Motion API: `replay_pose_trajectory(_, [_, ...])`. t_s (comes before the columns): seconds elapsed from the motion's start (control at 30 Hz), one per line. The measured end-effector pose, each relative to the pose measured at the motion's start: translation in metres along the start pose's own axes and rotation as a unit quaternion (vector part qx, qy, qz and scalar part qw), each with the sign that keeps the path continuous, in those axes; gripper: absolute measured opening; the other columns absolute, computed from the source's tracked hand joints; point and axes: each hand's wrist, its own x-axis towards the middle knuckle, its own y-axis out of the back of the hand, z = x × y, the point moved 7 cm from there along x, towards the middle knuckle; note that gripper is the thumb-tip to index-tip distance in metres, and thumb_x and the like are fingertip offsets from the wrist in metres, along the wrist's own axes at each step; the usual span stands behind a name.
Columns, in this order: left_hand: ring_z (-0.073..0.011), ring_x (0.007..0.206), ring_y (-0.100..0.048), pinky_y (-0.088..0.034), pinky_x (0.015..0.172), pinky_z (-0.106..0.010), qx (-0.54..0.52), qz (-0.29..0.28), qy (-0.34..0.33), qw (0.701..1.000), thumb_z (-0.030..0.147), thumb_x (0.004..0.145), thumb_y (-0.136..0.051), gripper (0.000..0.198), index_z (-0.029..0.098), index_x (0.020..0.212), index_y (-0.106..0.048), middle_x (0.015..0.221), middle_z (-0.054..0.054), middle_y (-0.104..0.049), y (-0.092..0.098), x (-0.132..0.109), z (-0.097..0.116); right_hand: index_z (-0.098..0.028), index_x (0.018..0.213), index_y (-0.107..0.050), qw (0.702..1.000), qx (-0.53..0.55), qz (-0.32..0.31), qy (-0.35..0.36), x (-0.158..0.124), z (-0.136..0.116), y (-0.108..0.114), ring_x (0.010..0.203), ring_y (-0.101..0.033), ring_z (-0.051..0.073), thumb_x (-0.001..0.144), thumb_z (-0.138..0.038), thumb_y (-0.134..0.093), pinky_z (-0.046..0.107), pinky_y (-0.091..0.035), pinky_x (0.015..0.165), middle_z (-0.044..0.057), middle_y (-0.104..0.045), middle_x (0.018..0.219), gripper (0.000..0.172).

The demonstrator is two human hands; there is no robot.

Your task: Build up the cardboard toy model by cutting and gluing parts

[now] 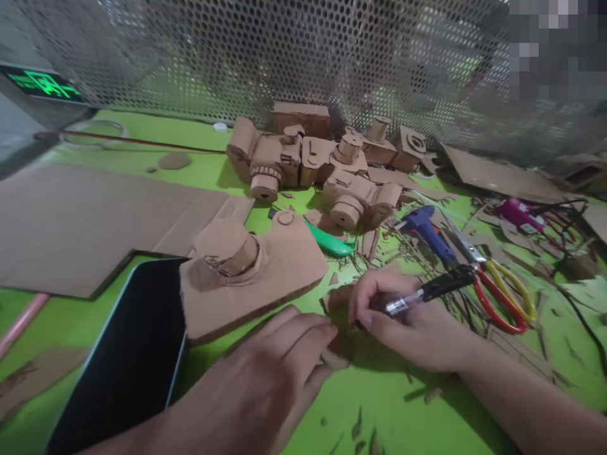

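Note:
My right hand [417, 332] is closed around a black pen [443, 284], its tip pointing down toward the green table. Close beside it, my left hand [284, 354] has its fingers bent together on a small piece of cardboard [339, 352], mostly hidden beneath them. Just beyond my left hand lies a flat cardboard camera model [284, 259] with a round lens barrel standing up from it. One corner of it rests against a dark tablet or phone [133, 341]. A cardboard strip [337, 298] lies near my right fingertips.
Several cardboard cameras [272, 155] stand at the back before a perforated metal panel [294, 57]. A green cutter [332, 241], a blue glue gun [429, 230] and red-and-yellow scissors [500, 300] lie among scraps. Left is a large cardboard sheet [95, 221].

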Motion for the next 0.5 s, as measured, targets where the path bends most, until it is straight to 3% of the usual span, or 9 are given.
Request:
replay_pose_trajectory(0.07, [-0.0302, 0.121, -0.077, -0.068, 0.097, -0.044, -0.006, 0.001, -0.003, 1.0, 0.016, 0.108, -0.057, 0.036, 0.022, 0.144, -0.062, 0.132, -0.008, -0.081, -0.001, 0.002, 0.001, -0.022, 0.087, -0.066, 1.0, -0.017, 0.012, 0.015, 0.0, -0.002, 0.003, 0.072, -0.068, 0.017, 0.092, -0.01, -0.064, 0.03, -0.055, 0.069, 0.001, -0.075, 0.081, 0.014])
replay_pose_trajectory(0.2, [-0.0277, 0.115, -0.078, -0.067, 0.094, -0.043, -0.041, 0.017, 0.0, 0.999, 0.02, 0.112, -0.055, 0.024, 0.028, 0.133, -0.064, 0.124, -0.003, -0.082, 0.002, 0.005, 0.001, -0.023, 0.09, -0.065, 0.996, -0.074, 0.029, 0.044, -0.001, -0.003, 0.005, 0.069, -0.065, 0.016, 0.098, -0.014, -0.067, 0.029, -0.053, 0.066, -0.001, -0.072, 0.079, 0.013])
replay_pose_trajectory(0.37, [-0.0236, 0.111, -0.076, -0.061, 0.095, -0.035, -0.068, 0.031, 0.041, 0.996, 0.015, 0.105, -0.068, 0.032, 0.031, 0.133, -0.065, 0.12, -0.001, -0.076, -0.001, -0.002, -0.009, -0.024, 0.105, -0.065, 0.981, -0.167, 0.029, 0.093, -0.001, -0.005, 0.011, 0.091, -0.074, 0.022, 0.104, -0.019, -0.068, 0.037, -0.061, 0.081, 0.004, -0.077, 0.098, 0.005])
replay_pose_trajectory(0.5, [-0.0222, 0.096, -0.077, -0.059, 0.089, -0.033, -0.108, 0.04, 0.045, 0.992, 0.014, 0.104, -0.068, 0.019, 0.029, 0.115, -0.074, 0.105, 0.001, -0.079, 0.002, -0.003, -0.01, -0.024, 0.115, -0.069, 0.964, -0.244, -0.033, 0.097, -0.004, -0.006, 0.012, 0.114, -0.074, 0.026, 0.099, -0.001, -0.061, 0.042, -0.063, 0.099, 0.009, -0.076, 0.126, 0.029])
